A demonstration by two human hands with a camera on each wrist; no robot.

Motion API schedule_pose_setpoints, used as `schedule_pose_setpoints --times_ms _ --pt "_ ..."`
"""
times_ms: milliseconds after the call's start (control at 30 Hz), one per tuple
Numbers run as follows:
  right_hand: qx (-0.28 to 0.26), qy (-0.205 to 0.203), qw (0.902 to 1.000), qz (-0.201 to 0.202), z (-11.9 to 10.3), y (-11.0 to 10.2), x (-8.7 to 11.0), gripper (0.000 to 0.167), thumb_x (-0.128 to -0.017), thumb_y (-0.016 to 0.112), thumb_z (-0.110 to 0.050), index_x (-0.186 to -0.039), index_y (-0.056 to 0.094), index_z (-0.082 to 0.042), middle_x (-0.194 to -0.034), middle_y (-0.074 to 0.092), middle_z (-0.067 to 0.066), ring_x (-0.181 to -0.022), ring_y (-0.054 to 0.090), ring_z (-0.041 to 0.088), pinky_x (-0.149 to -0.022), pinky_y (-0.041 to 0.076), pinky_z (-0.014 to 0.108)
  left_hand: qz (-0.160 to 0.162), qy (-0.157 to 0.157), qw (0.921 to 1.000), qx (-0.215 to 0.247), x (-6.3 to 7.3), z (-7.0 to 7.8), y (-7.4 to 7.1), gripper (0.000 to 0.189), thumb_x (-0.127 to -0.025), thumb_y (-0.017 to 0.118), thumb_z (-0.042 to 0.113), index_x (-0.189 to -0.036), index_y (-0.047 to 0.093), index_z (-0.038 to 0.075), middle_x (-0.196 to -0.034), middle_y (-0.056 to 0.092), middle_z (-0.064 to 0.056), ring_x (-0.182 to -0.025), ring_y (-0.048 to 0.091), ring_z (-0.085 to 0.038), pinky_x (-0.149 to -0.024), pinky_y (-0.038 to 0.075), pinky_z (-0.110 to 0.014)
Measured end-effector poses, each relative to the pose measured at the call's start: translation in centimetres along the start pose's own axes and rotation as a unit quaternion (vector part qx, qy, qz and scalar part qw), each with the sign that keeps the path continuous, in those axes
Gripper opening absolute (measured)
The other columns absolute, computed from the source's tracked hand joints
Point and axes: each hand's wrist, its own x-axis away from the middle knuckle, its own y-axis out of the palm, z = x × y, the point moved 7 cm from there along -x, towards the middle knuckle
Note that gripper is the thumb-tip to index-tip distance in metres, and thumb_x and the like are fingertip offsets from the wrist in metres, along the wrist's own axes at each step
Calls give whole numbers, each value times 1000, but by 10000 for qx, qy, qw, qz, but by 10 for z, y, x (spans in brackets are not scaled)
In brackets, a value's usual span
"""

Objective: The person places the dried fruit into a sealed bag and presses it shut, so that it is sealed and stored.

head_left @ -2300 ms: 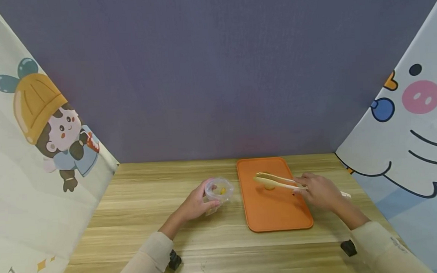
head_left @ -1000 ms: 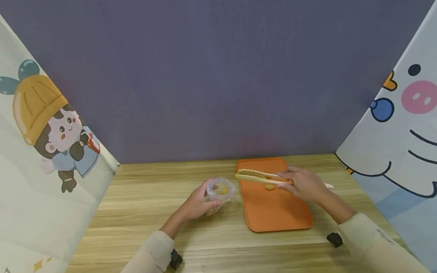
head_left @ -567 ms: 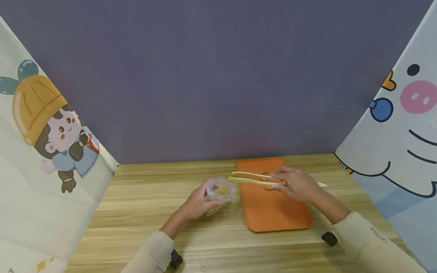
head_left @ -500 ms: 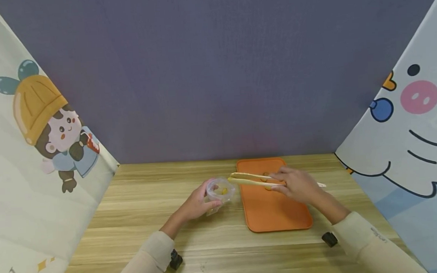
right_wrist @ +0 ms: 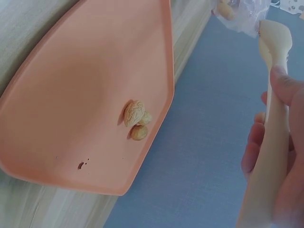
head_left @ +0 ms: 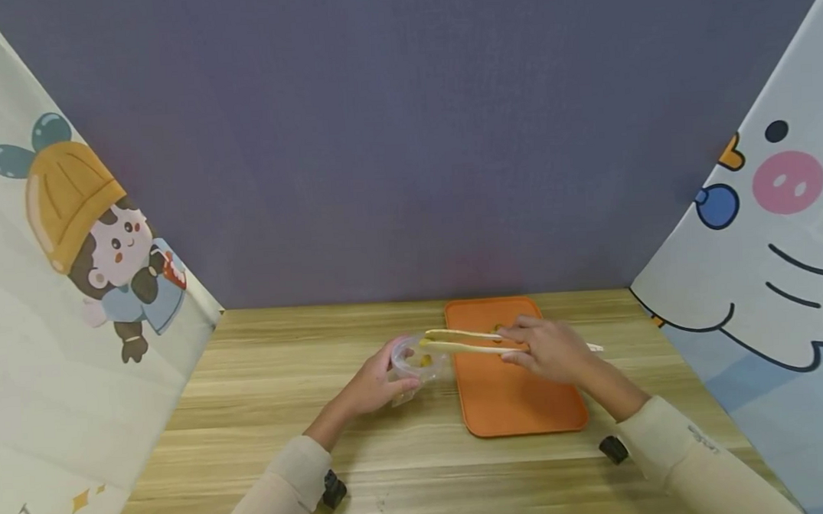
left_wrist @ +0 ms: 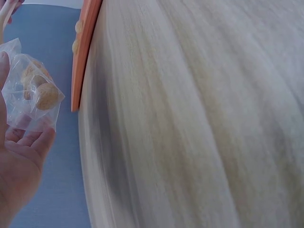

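My left hand (head_left: 372,383) holds a clear plastic bag (left_wrist: 19,107) with its mouth open. Round, tan, nut-like pieces (left_wrist: 47,96) show through the film. My right hand (head_left: 552,349) grips pale tongs (head_left: 474,348) around the arms. Their tips overlap the bag's mouth in the head view; I cannot tell whether they pinch anything. On the orange tray (head_left: 521,398), near one edge, lies a wrinkled tan piece (right_wrist: 134,113) beside two smaller round ones (right_wrist: 139,132). My right hand and the tongs partly cover these in the head view.
The tray lies flat on a wood-grain table (head_left: 285,354), right of the bag. Dark crumbs (right_wrist: 80,165) dot its surface. A grey-blue panel (head_left: 407,150) rises behind the table, with printed cartoon sheets at both sides. Black wrist devices (head_left: 334,489) sit by the sleeves.
My right hand has carried the tongs left from over the tray until their tips are at the bag's mouth. My left hand and the bag have barely shifted right.
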Motion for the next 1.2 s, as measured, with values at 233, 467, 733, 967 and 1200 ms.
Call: schedule_pose_setpoints --times_ms 233,467,733,967,1200 --pt "-62 138 9999 -76 2 1 -1 47 -94 72 -41 -132 70 -13 -106 70 4 -67 52 3 -58 44 23 99 -78 9999 36 1 -1 -1 82 -93 75 34 -159 30 16 -144 55 -18 -135 53 -40 -112 42 -57" --pt "25 232 9997 -119 8 1 4 48 -94 70 -43 -133 69 -14 -108 70 4 -69 56 5 -60 48 26 122 -108 9999 49 1 -3 -2 84 -93 76 35 -159 29 16 -145 56 -19 -136 53 -40 -112 42 -58" --pt "-31 414 9991 -47 20 1 13 47 -92 74 -39 -131 71 -12 -113 72 9 -75 66 13 -66 56 34 94 -126 9999 -42 1 -6 -3 85 -93 75 39 -160 28 15 -145 56 -17 -136 54 -36 -112 43 -55" --pt "25 505 9987 -95 31 4 21 46 -93 73 -39 -132 70 -15 -118 72 13 -78 69 17 -63 55 33 74 -178 9998 -97 1 -8 -4 89 -92 75 43 -160 26 12 -145 56 -14 -136 55 -32 -112 44 -54" --pt "11 610 9980 -143 44 5 31 47 -96 68 -44 -130 71 -12 -124 69 22 -95 73 34 -79 60 50 128 -38 9998 -164 2 -8 -4 85 -93 74 43 -159 29 13 -144 56 -16 -136 55 -34 -112 43 -56"
